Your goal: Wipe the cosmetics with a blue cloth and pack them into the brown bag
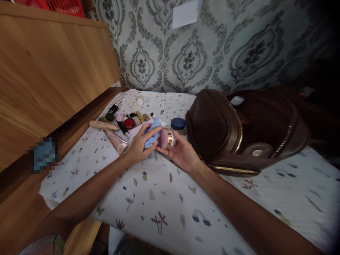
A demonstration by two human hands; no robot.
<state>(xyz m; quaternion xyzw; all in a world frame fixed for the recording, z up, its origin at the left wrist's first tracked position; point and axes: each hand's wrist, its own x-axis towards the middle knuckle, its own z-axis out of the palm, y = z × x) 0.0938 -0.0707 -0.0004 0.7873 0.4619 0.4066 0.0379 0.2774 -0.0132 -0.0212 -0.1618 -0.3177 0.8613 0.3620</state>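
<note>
1. Holding blue cloth (153, 134), bunched, in L hand (140, 143); grip narrow, w/ fingers closed on it.
2. Holding jar w/ copper band (170, 138) in R hand (184, 152), fingers curled round from right side & below; tipped sideways, w/ pinkish end toward cloth. Can't tell if cloth is pressing on it.
3. Jar: betw. both hands, over mid printed sheet (148, 198); height hard to tell.
4. Tight on L: pink tube (115, 141) just beside L hand/wrist, beige handle (103, 125) beyond; red-lidded pot (129, 123) & other small cosmetics up behind.
5. Tight on R too: brown bag (207, 127) next to R wrist, w/ blue-lidded pot (177, 124) betw. R hand & bag's left side.
6. Far edge: running up to patterned wall (162, 63). Left edge: along wooden cabinet (53, 71).
7. Most room nearside: broad stretch of sheet betw. forearms, down to near edge.
</note>
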